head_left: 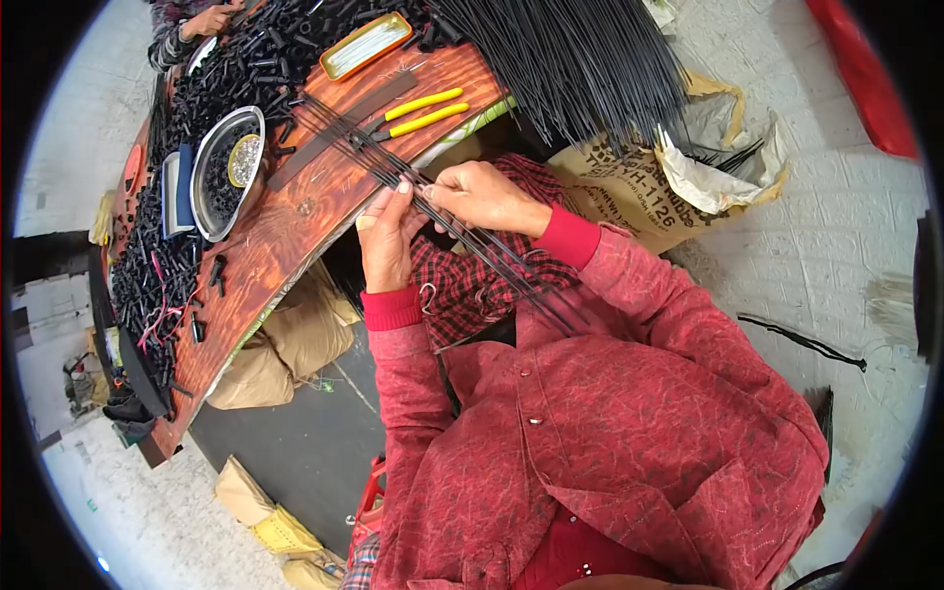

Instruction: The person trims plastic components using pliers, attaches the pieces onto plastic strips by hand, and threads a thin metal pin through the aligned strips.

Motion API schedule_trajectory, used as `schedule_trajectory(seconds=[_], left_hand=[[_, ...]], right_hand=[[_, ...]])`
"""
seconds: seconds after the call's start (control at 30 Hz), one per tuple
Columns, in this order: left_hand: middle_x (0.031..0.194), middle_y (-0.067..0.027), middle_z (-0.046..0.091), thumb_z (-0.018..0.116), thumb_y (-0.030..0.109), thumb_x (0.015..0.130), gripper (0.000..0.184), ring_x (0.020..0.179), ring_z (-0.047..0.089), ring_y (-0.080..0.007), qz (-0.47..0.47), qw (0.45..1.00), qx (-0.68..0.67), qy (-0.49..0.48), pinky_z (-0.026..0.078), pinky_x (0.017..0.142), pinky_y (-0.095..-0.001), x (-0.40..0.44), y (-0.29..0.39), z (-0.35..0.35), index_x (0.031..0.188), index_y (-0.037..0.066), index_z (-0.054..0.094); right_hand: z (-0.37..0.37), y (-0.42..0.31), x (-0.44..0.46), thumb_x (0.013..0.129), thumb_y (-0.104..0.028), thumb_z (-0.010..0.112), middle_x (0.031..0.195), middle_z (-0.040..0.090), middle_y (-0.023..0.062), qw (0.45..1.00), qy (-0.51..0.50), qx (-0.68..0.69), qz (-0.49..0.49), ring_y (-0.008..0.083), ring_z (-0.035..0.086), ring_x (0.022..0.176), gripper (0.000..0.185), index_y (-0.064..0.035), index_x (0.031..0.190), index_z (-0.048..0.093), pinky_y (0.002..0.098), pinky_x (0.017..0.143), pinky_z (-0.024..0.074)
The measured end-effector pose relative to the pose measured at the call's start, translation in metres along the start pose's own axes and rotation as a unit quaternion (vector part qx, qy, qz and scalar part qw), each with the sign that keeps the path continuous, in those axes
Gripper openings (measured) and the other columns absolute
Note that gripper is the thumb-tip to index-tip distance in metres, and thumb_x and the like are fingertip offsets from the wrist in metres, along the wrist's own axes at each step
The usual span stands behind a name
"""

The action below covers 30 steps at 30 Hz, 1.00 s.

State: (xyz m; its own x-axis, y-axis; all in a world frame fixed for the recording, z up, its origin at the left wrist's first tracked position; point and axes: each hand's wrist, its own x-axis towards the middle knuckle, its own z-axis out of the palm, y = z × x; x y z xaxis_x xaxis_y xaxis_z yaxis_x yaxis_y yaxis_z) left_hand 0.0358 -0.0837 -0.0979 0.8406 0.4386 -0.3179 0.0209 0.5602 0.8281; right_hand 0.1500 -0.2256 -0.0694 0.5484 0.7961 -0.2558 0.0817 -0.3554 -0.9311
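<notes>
A small bunch of thin black rods [509,264] runs slantwise from the wooden table's edge down to my lap. My left hand [386,236] grips the bunch near its middle, thumb on top, with what looks like a pale wrap on the thumb. Close beside it, my right hand [484,197] pinches the same rods, its fingers curled around them. Beyond my hands, yellow-handled pliers [428,106] lie on the table, their jaws close to the far ends of the rods. A flat dark strip [379,102] lies next to the pliers.
Loose black tubes [265,74] heap across the wooden table [305,208]. Among them stand a metal bowl [201,202] and an orange-rimmed tray [339,77]. A large sheaf of black rods [580,59] lies right, above a paper sack [629,202]. Another person's hand [211,22] shows top left.
</notes>
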Motion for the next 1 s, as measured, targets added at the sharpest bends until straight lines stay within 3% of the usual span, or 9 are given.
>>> schedule_trajectory(seconds=[0.17, 0.37, 0.53, 0.7, 0.77, 0.8, 0.93, 1.0], left_hand=[[0.105, -0.0117, 0.068, 0.055, 0.018, 0.098, 0.031, 0.089, 0.066, -0.0180, 0.003, 0.998, -0.064, -0.022, 0.055, 0.080, -0.0334, 0.003, 0.005, -0.001, 0.120, -0.005, 0.058], [0.108, -0.0178, 0.068, 0.054, 0.018, 0.099, 0.034, 0.089, 0.068, -0.0214, 0.003, 0.997, -0.073, 0.018, 0.057, 0.076, -0.0330, -0.017, -0.003, 0.004, 0.122, -0.006, 0.057], [0.104, -0.0158, 0.070, 0.057, 0.023, 0.098, 0.036, 0.084, 0.068, -0.0177, 0.043, 0.998, 0.024, 0.041, 0.056, 0.074, -0.0298, -0.026, -0.005, 0.010, 0.119, -0.005, 0.059], [0.105, -0.0146, 0.069, 0.055, 0.025, 0.099, 0.033, 0.085, 0.066, -0.0161, 0.077, 0.994, 0.049, 0.060, 0.055, 0.073, -0.0286, -0.024, -0.001, 0.016, 0.116, -0.003, 0.061], [0.091, -0.0076, 0.068, 0.055, 0.022, 0.099, 0.025, 0.074, 0.063, -0.0120, 0.032, 0.994, 0.020, 0.101, 0.053, 0.066, -0.0264, -0.028, 0.013, 0.032, 0.112, 0.002, 0.064], [0.093, -0.0077, 0.068, 0.055, 0.023, 0.099, 0.026, 0.076, 0.063, -0.0119, 0.027, 0.994, 0.037, 0.096, 0.053, 0.066, -0.0268, -0.025, 0.013, 0.029, 0.113, 0.003, 0.064], [0.100, -0.0084, 0.068, 0.060, 0.023, 0.098, 0.028, 0.084, 0.065, -0.0145, 0.040, 0.996, 0.038, 0.075, 0.054, 0.070, -0.0288, -0.022, 0.004, 0.019, 0.117, 0.003, 0.061], [0.103, -0.0084, 0.068, 0.064, 0.019, 0.095, 0.029, 0.090, 0.065, -0.0159, 0.034, 0.997, 0.018, 0.071, 0.054, 0.077, -0.0306, -0.023, -0.002, 0.014, 0.118, 0.001, 0.060]], right_hand=[[0.011, -0.015, -0.004, 0.095, -0.027, 0.053, 0.071, 0.071, 0.0116, 0.996, -0.005, 0.088, -0.001, 0.0175, 0.068, 0.056, 0.036, 0.0032, 0.080, 0.066, 0.0315, 0.054, 0.0547], [0.027, -0.010, -0.019, 0.100, -0.026, 0.045, 0.073, 0.071, 0.0137, 0.989, -0.035, 0.139, 0.040, 0.0198, 0.068, 0.055, 0.038, 0.0048, 0.085, 0.063, 0.0312, 0.050, 0.0561], [0.029, -0.009, -0.031, 0.100, -0.021, 0.043, 0.074, 0.070, 0.0146, 0.990, -0.028, 0.136, 0.031, 0.0210, 0.068, 0.054, 0.032, 0.0067, 0.101, 0.058, 0.0320, 0.050, 0.0564], [0.033, -0.009, -0.023, 0.102, -0.022, 0.040, 0.072, 0.069, 0.0122, 0.980, -0.031, 0.195, 0.037, 0.0209, 0.067, 0.052, 0.029, 0.0034, 0.105, 0.054, 0.0318, 0.048, 0.0558], [0.026, -0.032, -0.029, 0.104, -0.024, 0.037, 0.071, 0.067, 0.0101, 0.976, -0.028, 0.217, 0.011, 0.0196, 0.065, 0.050, 0.029, 0.0000, 0.102, 0.054, 0.0322, 0.045, 0.0545], [0.035, -0.019, -0.020, 0.104, -0.024, 0.036, 0.071, 0.067, 0.0102, 0.972, -0.011, 0.235, 0.000, 0.0198, 0.065, 0.050, 0.030, 0.0000, 0.101, 0.053, 0.0331, 0.044, 0.0540], [0.028, -0.016, -0.024, 0.101, -0.024, 0.038, 0.066, 0.068, 0.0157, 0.991, -0.051, 0.121, -0.007, 0.0247, 0.068, 0.052, 0.036, 0.0039, 0.093, 0.060, 0.0375, 0.051, 0.0577], [0.022, 0.000, -0.020, 0.100, -0.029, 0.039, 0.070, 0.070, 0.0144, 0.991, -0.041, -0.046, -0.120, 0.0239, 0.069, 0.054, 0.040, 0.0016, 0.090, 0.063, 0.0366, 0.056, 0.0582]])
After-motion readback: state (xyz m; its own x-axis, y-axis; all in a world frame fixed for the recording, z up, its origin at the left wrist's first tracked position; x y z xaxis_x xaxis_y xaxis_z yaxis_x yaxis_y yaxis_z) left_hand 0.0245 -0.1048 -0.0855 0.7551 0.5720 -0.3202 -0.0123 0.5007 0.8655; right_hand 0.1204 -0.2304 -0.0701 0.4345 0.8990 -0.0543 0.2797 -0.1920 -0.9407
